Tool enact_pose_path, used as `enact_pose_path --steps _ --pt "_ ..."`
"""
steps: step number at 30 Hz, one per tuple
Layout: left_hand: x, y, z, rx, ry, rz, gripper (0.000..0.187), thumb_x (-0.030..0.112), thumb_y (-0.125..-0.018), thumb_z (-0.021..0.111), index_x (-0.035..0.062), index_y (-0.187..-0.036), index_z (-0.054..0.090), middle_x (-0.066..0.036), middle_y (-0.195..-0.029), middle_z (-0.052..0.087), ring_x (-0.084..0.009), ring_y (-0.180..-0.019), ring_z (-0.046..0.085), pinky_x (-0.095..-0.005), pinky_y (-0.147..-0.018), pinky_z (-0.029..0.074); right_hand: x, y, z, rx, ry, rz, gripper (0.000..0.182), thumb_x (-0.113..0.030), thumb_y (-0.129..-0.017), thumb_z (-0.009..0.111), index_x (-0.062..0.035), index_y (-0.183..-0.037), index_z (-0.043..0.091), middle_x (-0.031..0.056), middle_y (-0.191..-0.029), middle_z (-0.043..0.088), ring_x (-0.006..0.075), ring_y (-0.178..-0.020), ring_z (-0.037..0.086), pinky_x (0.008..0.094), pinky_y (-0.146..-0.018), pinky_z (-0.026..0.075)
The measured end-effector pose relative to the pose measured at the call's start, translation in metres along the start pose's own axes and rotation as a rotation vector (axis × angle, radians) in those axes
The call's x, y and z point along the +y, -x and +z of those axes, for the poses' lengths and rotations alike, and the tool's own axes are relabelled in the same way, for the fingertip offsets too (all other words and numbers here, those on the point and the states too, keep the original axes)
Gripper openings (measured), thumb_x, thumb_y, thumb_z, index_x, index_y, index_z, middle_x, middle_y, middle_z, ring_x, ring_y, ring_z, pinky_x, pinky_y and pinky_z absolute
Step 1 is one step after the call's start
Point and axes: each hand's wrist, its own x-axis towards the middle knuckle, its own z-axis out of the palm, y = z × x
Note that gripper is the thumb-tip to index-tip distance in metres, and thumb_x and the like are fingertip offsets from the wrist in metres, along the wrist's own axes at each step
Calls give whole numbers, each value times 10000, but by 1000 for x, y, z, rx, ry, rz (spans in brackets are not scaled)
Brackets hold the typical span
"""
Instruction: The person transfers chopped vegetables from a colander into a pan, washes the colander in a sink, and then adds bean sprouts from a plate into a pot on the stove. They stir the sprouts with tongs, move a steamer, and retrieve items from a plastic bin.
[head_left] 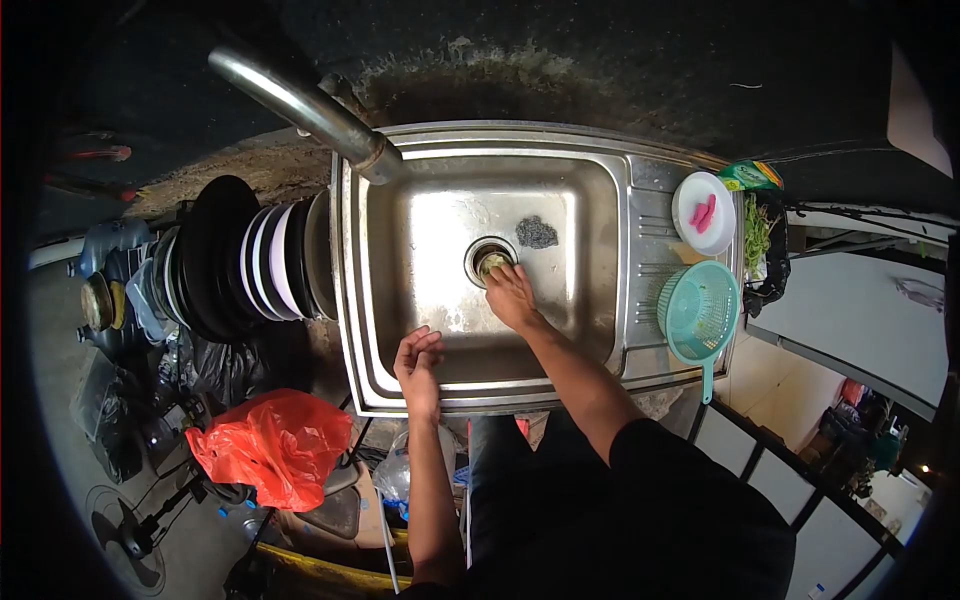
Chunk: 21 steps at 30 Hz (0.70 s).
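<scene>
In the head view, a stainless steel sink lies in front of me. My right hand reaches into the basin, its fingers bunched at the round drain. Something yellowish-brown shows at the fingertips, too small to name. Beside the drain, up and to the right, rests a dark steel wool scourer. My left hand hovers over the sink's near left edge, its fingers loosely curled and partly apart, with nothing visible in them. A metal faucet arches over the back left corner.
On the right drainboard sit a white bowl with pink pieces and a green colander. Greens lie beyond them. Several plates and pans stand stacked left of the sink. A red plastic bag lies below left.
</scene>
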Motion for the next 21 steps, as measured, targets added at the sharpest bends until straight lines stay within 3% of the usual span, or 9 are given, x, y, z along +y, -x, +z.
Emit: enact_pose_path --steps 3,5,9,11,12,15,19,21 --pt "4 2 0 1 34 -10 306 -33 -893 394 12 -1155 545 -86 -1036 651 -146 -901 610 -267 -776 474 0 18 -31 63 49 -137 55 -72 -769 576 -86 -795 623 47 -894 560 196 -958 514 335 -884 368" --pt "1 2 -2 -14 20 -20 271 19 -916 403 30 -1142 553 -87 -1024 656 -157 -913 610 -286 -789 474 -8 40 -65 37 37 -161 87 -58 -773 566 -83 -822 632 40 -904 548 201 -960 520 349 -905 361" --pt "4 14 -3 -37 71 -53 234 57 -921 445 45 -1115 575 -77 -1005 662 -156 -894 613 -297 -777 476 -15 97 -132 77 -117 -136 131 -55 -793 566 -73 -891 650 43 -950 562 235 -921 571 392 -830 474" --pt "-2 18 -5 -54 45 -99 204 135 -918 539 90 -1110 591 -52 -1001 667 -145 -904 616 -288 -777 463 -16 126 -166 54 -139 -77 209 -32 -766 554 -76 -947 649 58 -1009 550 251 -943 591 384 -754 528" --pt "-3 21 -5 -66 19 -94 210 149 -910 552 96 -1109 594 -55 -999 671 -148 -901 620 -292 -777 463 -15 142 -188 69 -159 -56 234 -37 -775 562 -86 -987 647 46 -1035 555 255 -985 591 391 -777 535" --pt "-4 37 5 -103 -47 -78 228 175 -895 569 94 -1106 599 -66 -995 679 -164 -888 634 -294 -744 476 6 190 -248 254 -349 -105 222 -50 -800 608 -44 -1020 632 60 -1063 565 280 -974 594 396 -778 516" --pt "-12 48 25 -141 -90 -90 221 160 -896 550 68 -1093 590 -78 -967 679 -168 -840 646 -289 -666 497 54 249 -321 539 -455 4 188 -37 -818 617 -6 -1003 634 92 -1065 589 282 -952 602 371 -785 503" --pt "-14 54 43 -154 -112 -94 216 146 -890 531 69 -1085 588 -74 -958 677 -171 -819 645 -291 -671 500 90 277 -352 724 -645 186 135 -27 -852 596 26 -968 638 143 -1058 602 276 -938 608 345 -808 486"
